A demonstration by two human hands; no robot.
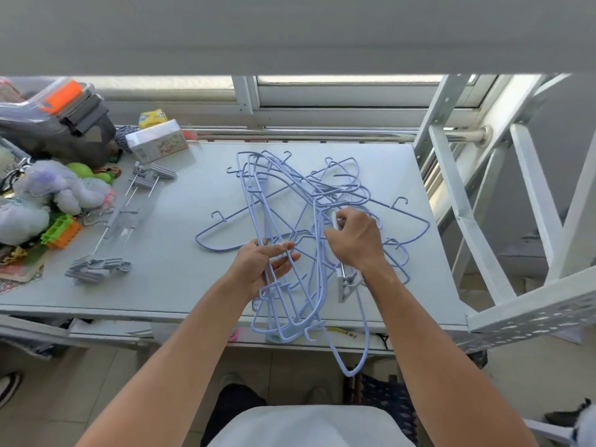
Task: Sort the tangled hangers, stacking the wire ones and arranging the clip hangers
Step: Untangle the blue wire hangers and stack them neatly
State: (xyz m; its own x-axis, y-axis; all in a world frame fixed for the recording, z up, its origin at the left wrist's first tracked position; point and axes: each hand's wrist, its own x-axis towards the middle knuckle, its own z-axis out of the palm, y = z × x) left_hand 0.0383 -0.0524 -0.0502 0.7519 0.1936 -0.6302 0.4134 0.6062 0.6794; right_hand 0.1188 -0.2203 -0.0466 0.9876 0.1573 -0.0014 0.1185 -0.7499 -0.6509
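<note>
Daylight from the window [348, 91] is falling across the pale worktop [180, 285] where we are standing, with a white ladder frame [483, 195] leaning at our right. We are looking down on a tangle of blue wire hangers [306, 201] lying at the middle of the worktop, their hooks sticking out in all directions.

Our left hand [263, 269] is gripping a bunch of wire hangers [290, 304] near the front edge, fingers [285, 246] curled around several rods, and the lower ends of that bunch are hanging out past the worktop's edge. Our right hand [354, 240] is reaching into the tangle just beside it, fingers pinching a pale bar among the wires. A clip hanger [346, 285] is lying under our right wrist, its clip showing near the front edge; we cannot tell whether the pinched bar belongs to it.

Over on the left half of the worktop, well apart from the tangle, grey clip hangers [106, 243] are lying stacked together, clips at both ends. Beyond them, toys [48, 195], a small box [156, 141] and a transparent bin [48, 104] are crowding the left end.
</note>
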